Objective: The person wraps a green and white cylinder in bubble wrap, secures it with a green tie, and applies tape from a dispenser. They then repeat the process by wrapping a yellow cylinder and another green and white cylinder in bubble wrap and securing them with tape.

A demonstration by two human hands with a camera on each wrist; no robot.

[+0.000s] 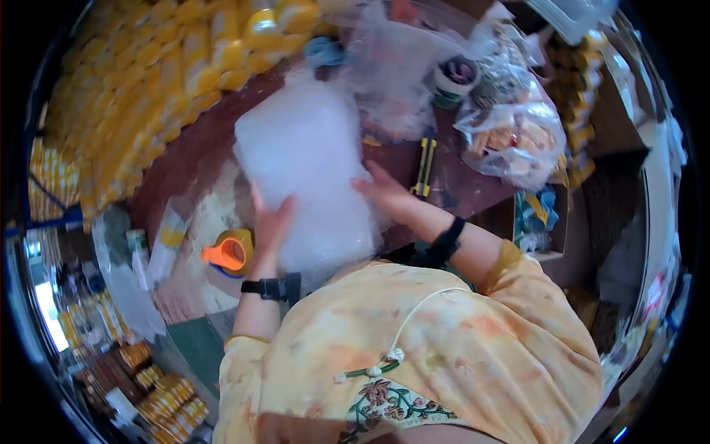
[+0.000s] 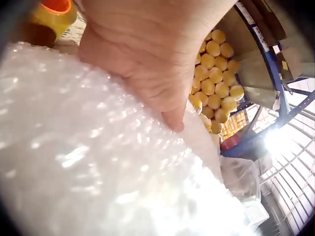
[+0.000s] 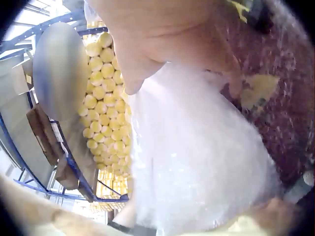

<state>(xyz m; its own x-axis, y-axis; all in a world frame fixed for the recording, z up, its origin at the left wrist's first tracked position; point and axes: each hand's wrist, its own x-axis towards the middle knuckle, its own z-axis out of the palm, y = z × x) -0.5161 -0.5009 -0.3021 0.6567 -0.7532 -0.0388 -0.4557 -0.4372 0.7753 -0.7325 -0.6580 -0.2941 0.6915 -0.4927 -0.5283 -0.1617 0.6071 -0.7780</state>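
A thick white bundle of bubble wrap [image 1: 310, 155] lies across the workbench in front of the person, its bubbles showing closely in the left wrist view. At its left side the left hand [image 1: 272, 226] holds the edge, thumb over the top; some of its fingers are hidden. The right hand [image 1: 388, 196] grips the opposite edge. In the right wrist view, the right thumb and fingers lie on either side of the gathered bubble wrap [image 3: 192, 147].
An orange-mouthed yellow tape roll or container [image 1: 229, 253] stands left of the left forearm. A yellow-and-black utility knife [image 1: 424, 166] lies right of the bundle. Behind are plastic bags [image 1: 392, 66], a tub [image 1: 455, 78] and stacked yellow-capped rolls [image 1: 163, 74].
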